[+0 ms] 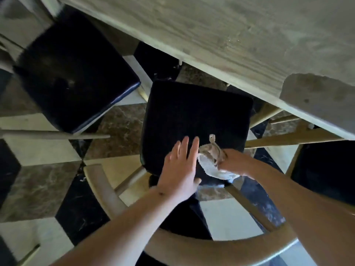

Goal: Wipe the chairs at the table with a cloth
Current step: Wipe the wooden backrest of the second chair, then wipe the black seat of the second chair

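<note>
A chair with a black padded seat (pixel 196 116) and a curved wooden backrest (pixel 230 248) stands right below me, pulled out from the wooden table (pixel 221 35). My left hand (pixel 180 169) lies flat on the near part of the seat, fingers together and stretched forward. My right hand (pixel 234 163) grips a crumpled light cloth (pixel 211 160) at the seat's near right corner, right beside my left hand. Both arms reach down over the backrest.
A second black-seated chair (pixel 73 73) stands to the left, angled away. Part of a third dark seat (pixel 326 169) shows at the right under the table edge. The floor (pixel 38 187) is a pattern of black, brown and cream marble tiles.
</note>
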`<action>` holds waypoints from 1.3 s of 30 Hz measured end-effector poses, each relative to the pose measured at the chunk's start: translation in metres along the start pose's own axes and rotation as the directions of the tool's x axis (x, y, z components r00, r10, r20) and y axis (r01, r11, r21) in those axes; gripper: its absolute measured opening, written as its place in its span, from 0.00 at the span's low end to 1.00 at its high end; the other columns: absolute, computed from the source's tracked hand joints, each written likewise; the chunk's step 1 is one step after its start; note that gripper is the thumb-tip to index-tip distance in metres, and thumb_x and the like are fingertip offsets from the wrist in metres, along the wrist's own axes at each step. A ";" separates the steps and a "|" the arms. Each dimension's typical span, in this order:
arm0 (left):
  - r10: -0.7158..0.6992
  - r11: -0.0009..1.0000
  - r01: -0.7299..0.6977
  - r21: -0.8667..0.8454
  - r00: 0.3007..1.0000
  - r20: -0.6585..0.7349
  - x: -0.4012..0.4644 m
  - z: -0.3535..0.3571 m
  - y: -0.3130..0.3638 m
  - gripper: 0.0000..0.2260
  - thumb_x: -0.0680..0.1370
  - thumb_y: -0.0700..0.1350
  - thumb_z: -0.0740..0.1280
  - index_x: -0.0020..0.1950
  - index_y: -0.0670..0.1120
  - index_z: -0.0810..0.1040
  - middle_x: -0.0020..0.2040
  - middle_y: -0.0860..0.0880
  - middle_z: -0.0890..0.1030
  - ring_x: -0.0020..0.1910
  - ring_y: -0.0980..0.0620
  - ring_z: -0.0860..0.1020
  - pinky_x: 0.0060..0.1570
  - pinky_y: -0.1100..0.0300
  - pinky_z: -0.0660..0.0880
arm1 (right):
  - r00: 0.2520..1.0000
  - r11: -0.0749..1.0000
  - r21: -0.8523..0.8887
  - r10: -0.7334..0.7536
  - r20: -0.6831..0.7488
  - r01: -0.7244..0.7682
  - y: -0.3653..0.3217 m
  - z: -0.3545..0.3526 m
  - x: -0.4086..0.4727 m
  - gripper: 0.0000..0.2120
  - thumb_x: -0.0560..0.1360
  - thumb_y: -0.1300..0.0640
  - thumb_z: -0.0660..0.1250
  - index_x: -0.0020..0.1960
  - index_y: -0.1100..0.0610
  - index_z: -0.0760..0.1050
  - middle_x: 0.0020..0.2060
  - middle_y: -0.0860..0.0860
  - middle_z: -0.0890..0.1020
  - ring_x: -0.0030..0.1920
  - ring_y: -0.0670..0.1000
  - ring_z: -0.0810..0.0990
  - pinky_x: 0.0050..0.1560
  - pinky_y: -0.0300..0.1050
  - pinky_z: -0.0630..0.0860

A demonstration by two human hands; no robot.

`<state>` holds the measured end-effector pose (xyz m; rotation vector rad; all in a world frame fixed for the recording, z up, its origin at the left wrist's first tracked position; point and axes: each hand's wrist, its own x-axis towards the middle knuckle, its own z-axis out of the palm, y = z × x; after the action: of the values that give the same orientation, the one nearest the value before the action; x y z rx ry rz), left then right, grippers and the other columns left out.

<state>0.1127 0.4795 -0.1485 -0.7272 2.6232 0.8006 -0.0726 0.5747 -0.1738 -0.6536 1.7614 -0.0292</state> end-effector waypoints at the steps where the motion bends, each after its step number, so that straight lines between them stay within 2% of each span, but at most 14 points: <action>1: 0.085 0.989 -0.084 0.119 0.996 -0.007 0.019 -0.007 -0.014 0.57 0.70 0.56 0.77 0.81 0.50 0.35 0.83 0.41 0.47 0.80 0.37 0.50 0.75 0.40 0.60 | 0.999 0.997 0.065 -0.036 0.020 0.035 -0.006 -0.002 0.008 0.10 0.72 0.65 0.66 0.43 0.51 0.76 0.34 0.45 0.78 0.36 0.42 0.78 0.31 0.28 0.69; 3: 0.267 0.922 -0.274 0.275 0.962 0.062 0.052 -0.021 -0.034 0.60 0.67 0.55 0.80 0.81 0.50 0.37 0.82 0.40 0.49 0.80 0.36 0.49 0.75 0.36 0.57 | 0.985 0.984 0.093 -0.161 0.061 0.155 -0.025 -0.009 0.015 0.13 0.68 0.64 0.67 0.49 0.50 0.78 0.38 0.51 0.82 0.40 0.49 0.79 0.39 0.41 0.75; 6: 0.350 0.860 -0.393 0.325 0.918 0.184 0.098 -0.031 -0.051 0.54 0.69 0.56 0.77 0.81 0.49 0.43 0.74 0.44 0.72 0.72 0.42 0.69 0.71 0.42 0.67 | 0.955 0.934 0.231 -0.292 0.051 0.273 -0.042 -0.024 0.033 0.20 0.65 0.63 0.71 0.56 0.56 0.76 0.48 0.62 0.82 0.45 0.56 0.80 0.48 0.58 0.79; 8: 0.319 0.887 -0.359 0.289 0.931 0.176 0.118 -0.038 -0.061 0.41 0.72 0.54 0.75 0.78 0.46 0.57 0.60 0.47 0.81 0.58 0.45 0.80 0.57 0.49 0.76 | 0.951 0.933 0.195 -0.310 0.011 0.302 -0.052 -0.029 0.045 0.24 0.63 0.58 0.77 0.57 0.54 0.76 0.47 0.56 0.84 0.48 0.55 0.83 0.52 0.54 0.81; 10: 0.315 0.914 -0.336 0.227 0.941 0.124 0.135 -0.046 -0.071 0.19 0.75 0.50 0.72 0.63 0.46 0.74 0.50 0.49 0.82 0.50 0.45 0.81 0.46 0.53 0.75 | 0.964 0.966 0.050 -0.249 -0.089 0.254 -0.061 -0.032 0.061 0.23 0.65 0.51 0.77 0.56 0.51 0.73 0.45 0.49 0.83 0.44 0.52 0.82 0.47 0.50 0.82; 13: 0.329 0.934 -0.336 0.119 0.942 0.073 0.160 -0.063 -0.093 0.07 0.77 0.48 0.69 0.49 0.45 0.78 0.45 0.49 0.81 0.47 0.47 0.79 0.43 0.56 0.73 | 0.944 0.965 -0.175 -0.233 -0.232 0.195 -0.081 -0.046 0.086 0.09 0.75 0.53 0.66 0.55 0.50 0.74 0.44 0.50 0.81 0.40 0.51 0.80 0.40 0.49 0.80; 15: 0.304 0.953 -0.303 0.020 0.952 -0.035 0.177 -0.079 -0.112 0.08 0.77 0.44 0.68 0.55 0.45 0.78 0.51 0.47 0.80 0.52 0.46 0.78 0.46 0.59 0.74 | 0.897 0.957 -0.220 -0.259 -0.358 0.188 -0.097 -0.066 0.108 0.11 0.74 0.56 0.63 0.56 0.50 0.76 0.45 0.52 0.82 0.39 0.53 0.80 0.37 0.47 0.77; 17: 0.219 0.974 -0.224 -0.028 0.967 -0.129 0.192 -0.093 -0.139 0.18 0.77 0.45 0.68 0.67 0.45 0.74 0.61 0.44 0.77 0.58 0.44 0.77 0.55 0.53 0.75 | 0.813 0.961 -0.175 -0.275 -0.513 0.215 -0.111 -0.084 0.135 0.16 0.72 0.53 0.64 0.59 0.48 0.76 0.51 0.55 0.83 0.47 0.59 0.82 0.44 0.51 0.79; 22: -0.016 0.998 0.007 -0.060 0.989 -0.149 0.211 -0.093 -0.217 0.22 0.81 0.47 0.63 0.76 0.48 0.66 0.69 0.43 0.71 0.63 0.45 0.74 0.59 0.56 0.70 | 0.610 0.967 -0.142 -0.244 -0.754 0.212 -0.145 -0.080 0.209 0.28 0.76 0.65 0.63 0.72 0.46 0.65 0.63 0.50 0.77 0.64 0.58 0.76 0.50 0.48 0.72; 24: -0.062 0.988 0.040 -0.146 0.988 -0.145 0.212 -0.081 -0.238 0.21 0.83 0.48 0.61 0.76 0.49 0.66 0.71 0.44 0.71 0.66 0.47 0.74 0.62 0.59 0.69 | 0.693 0.962 -0.215 -0.272 -0.668 0.170 -0.155 -0.057 0.237 0.30 0.76 0.65 0.64 0.76 0.50 0.61 0.72 0.51 0.70 0.74 0.57 0.66 0.65 0.50 0.69; 26: -0.081 0.976 0.043 -0.215 0.982 -0.172 0.214 -0.070 -0.254 0.20 0.83 0.48 0.60 0.75 0.49 0.68 0.70 0.45 0.72 0.66 0.49 0.74 0.62 0.61 0.68 | 0.752 0.956 -0.271 -0.259 -0.607 0.111 -0.158 -0.033 0.260 0.34 0.78 0.62 0.62 0.81 0.56 0.53 0.80 0.52 0.56 0.80 0.52 0.51 0.79 0.50 0.51; 31: 0.019 0.963 -0.068 -0.260 0.982 -0.186 0.214 -0.057 -0.273 0.19 0.84 0.47 0.59 0.75 0.47 0.68 0.69 0.47 0.75 0.66 0.51 0.75 0.63 0.60 0.71 | 0.625 0.979 -0.051 -0.166 -0.763 0.198 -0.169 0.027 0.264 0.36 0.74 0.63 0.59 0.81 0.55 0.55 0.81 0.52 0.55 0.81 0.50 0.48 0.80 0.51 0.44; 36: -0.017 0.962 -0.040 -0.270 0.979 -0.204 0.213 -0.052 -0.270 0.21 0.84 0.50 0.57 0.77 0.48 0.66 0.70 0.46 0.75 0.67 0.51 0.74 0.65 0.59 0.70 | 0.648 0.936 -0.202 -0.347 -0.678 0.289 -0.162 0.124 0.229 0.32 0.76 0.58 0.59 0.80 0.58 0.59 0.80 0.54 0.59 0.81 0.53 0.52 0.80 0.55 0.47; 39: 0.140 0.977 -0.166 -0.136 0.973 -0.183 0.204 -0.044 -0.262 0.21 0.84 0.44 0.58 0.78 0.46 0.66 0.74 0.46 0.71 0.71 0.49 0.71 0.67 0.59 0.67 | 0.717 0.846 -0.436 -0.506 -0.479 0.305 -0.130 0.173 0.202 0.31 0.79 0.53 0.52 0.81 0.57 0.56 0.80 0.54 0.57 0.81 0.54 0.50 0.79 0.57 0.51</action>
<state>0.0815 0.1891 -0.3125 -0.6656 2.8250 1.0327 0.1068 0.4306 -0.3594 -1.4036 2.1905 -0.2782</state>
